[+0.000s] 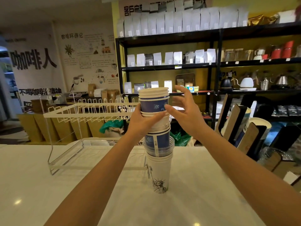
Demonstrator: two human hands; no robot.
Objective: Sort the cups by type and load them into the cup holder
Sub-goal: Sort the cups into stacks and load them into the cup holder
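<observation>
- The stack [158,141] of mixed cups, standing on the counter [48,193], is gripped high up by the left hand [143,122].
- The right hand [185,110] is held spread beside it, holding nothing.
- A wire rack [91,111] is set behind; the holder [250,132] at right.

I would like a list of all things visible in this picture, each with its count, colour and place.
cup stack: one mixed stack, white, blue and clear cups, standing on the counter at centre
counter: one, white, across the foreground
wire rack: one, white, on the counter left of the stack
cup holder: one, dark with wooden dividers, at the right, cups already in it
shelving: one unit, black, behind the counter
coffee bags: many, mostly white, on the upper shelves
kettles: several, black, white and steel, right middle shelf
left hand: one, grips the upper stack
right hand: one, fingers spread, beside the stack top
</observation>
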